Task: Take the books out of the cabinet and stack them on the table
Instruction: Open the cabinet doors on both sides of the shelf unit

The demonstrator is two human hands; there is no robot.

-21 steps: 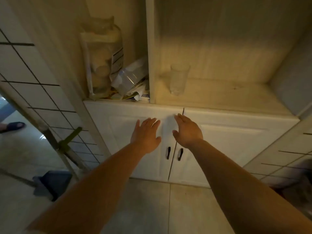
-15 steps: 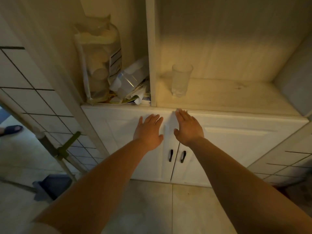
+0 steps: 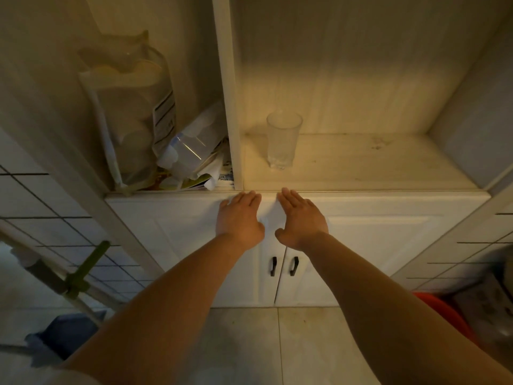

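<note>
A white cabinet with two closed lower doors (image 3: 369, 240) stands in front of me, each door with a small black handle (image 3: 293, 265) near the middle seam. My left hand (image 3: 240, 218) and my right hand (image 3: 301, 218) reach side by side toward the doors' top edge, fingers stretched out flat and holding nothing. Their fingertips lie at the edge just under the shelf. No book shows; the space behind the doors is hidden.
An empty clear glass (image 3: 283, 140) stands on the open shelf above the doors. The narrow left compartment holds a tall plastic bag (image 3: 133, 115), a tipped plastic bottle (image 3: 191, 151) and papers. A green-clamped pole (image 3: 77, 276) leans left; an orange object (image 3: 444, 315) sits low right.
Both hands have moved up the door fronts, from just above the handles to the doors' top edge, and the view has tilted upward.
</note>
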